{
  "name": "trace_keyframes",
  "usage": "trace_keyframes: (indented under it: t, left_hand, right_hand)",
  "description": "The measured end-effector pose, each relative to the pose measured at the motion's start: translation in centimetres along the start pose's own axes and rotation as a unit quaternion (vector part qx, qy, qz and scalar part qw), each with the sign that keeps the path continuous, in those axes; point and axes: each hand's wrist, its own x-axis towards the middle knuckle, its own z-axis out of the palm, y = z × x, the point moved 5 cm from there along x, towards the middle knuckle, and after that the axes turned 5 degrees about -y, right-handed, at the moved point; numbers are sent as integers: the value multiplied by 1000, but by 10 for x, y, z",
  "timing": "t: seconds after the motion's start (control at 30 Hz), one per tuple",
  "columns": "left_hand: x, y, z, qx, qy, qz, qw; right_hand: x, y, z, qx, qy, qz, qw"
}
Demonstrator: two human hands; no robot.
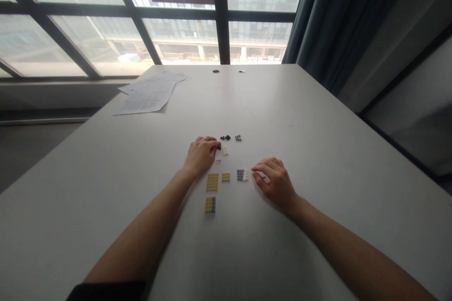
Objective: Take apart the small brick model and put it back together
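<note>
My left hand point(201, 154) rests on the white table point(300, 117), fingers curled and pinching a small dark piece at its fingertips. Just beyond lie tiny black pieces point(225, 138), a small grey piece point(238, 138) and a small white brick point(225, 151). My right hand point(273, 179) sits to the right, fingers curled around a small white piece. Between the hands lie a tan plate point(212, 182), a small tan brick point(226, 177) and a grey-and-white brick point(242, 175). A tan-and-grey brick point(210, 204) lies nearer to me.
Loose printed paper sheets point(150, 92) lie at the table's far left corner. Two small round cable holes point(215, 71) sit near the far edge. A large window stands behind the table, with a dark curtain point(328, 23) at the right.
</note>
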Motion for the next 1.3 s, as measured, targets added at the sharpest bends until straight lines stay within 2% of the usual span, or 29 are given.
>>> trace_keyframes:
  t: [0.17, 0.37, 0.9, 1.13, 1.3]
  left_hand:
    - [-1, 0, -2, -4, 12, 0, 1000]
    - [-2, 2, 0, -24, 5, 44, 999]
    - [-19, -11, -3, -29, 62, -8, 998]
    - [-21, -6, 0, -67, 50, 53, 995]
    - [-20, -9, -2, -92, 58, 33, 994]
  right_hand:
    - [1, -1, -1, 3, 4, -3, 1000]
    - [0, 1, 1, 0, -2, 4, 1000]
    - [-1, 2, 1, -1, 14, -15, 1000]
    - [0, 1, 1, 3, 12, -15, 1000]
    - [0, 1, 0, 4, 13, -16, 1000]
